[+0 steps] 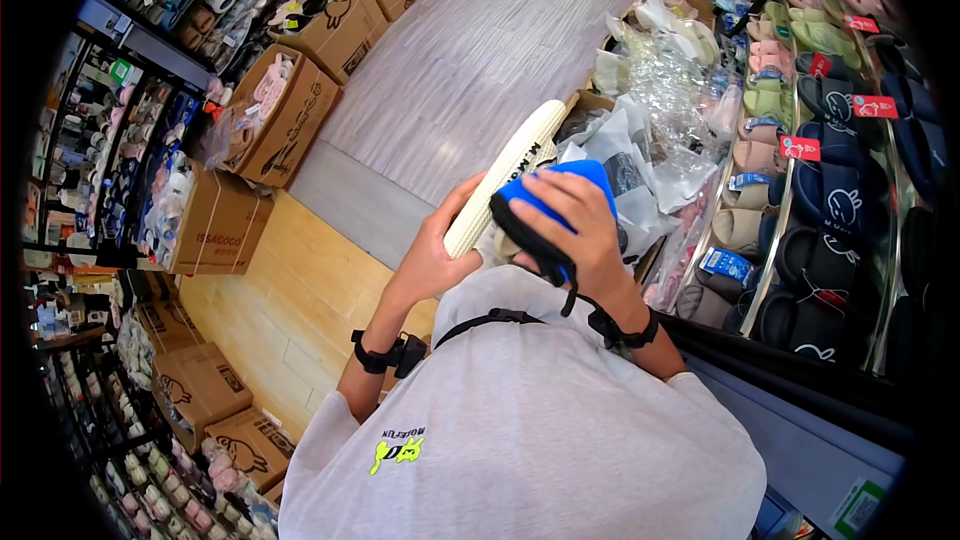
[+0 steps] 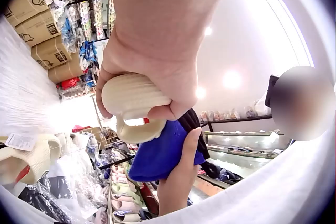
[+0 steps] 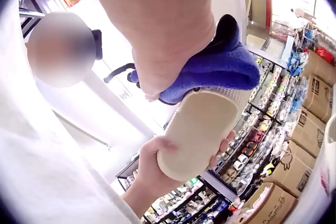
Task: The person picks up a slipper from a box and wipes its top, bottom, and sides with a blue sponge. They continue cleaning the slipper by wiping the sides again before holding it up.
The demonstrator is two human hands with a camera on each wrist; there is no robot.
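A cream slipper (image 1: 507, 175) with black lettering is held up in front of the body; my left hand (image 1: 437, 252) grips its heel end, thumb on one side and fingers on the other. My right hand (image 1: 580, 230) holds a blue cloth mitt (image 1: 597, 180) with black edging against the slipper's strap area. In the left wrist view the blue mitt (image 2: 163, 153) lies beside the slipper (image 2: 134, 98). The right wrist view shows the slipper's smooth sole (image 3: 202, 129), with the mitt (image 3: 220, 71) across its upper end.
Racks of slippers (image 1: 840, 180) stand on the right, beside a box of plastic-wrapped pairs (image 1: 625, 165). Cardboard boxes (image 1: 225, 225) line the left, with more shelves of slippers behind them. Wood-look floor (image 1: 450, 50) lies ahead.
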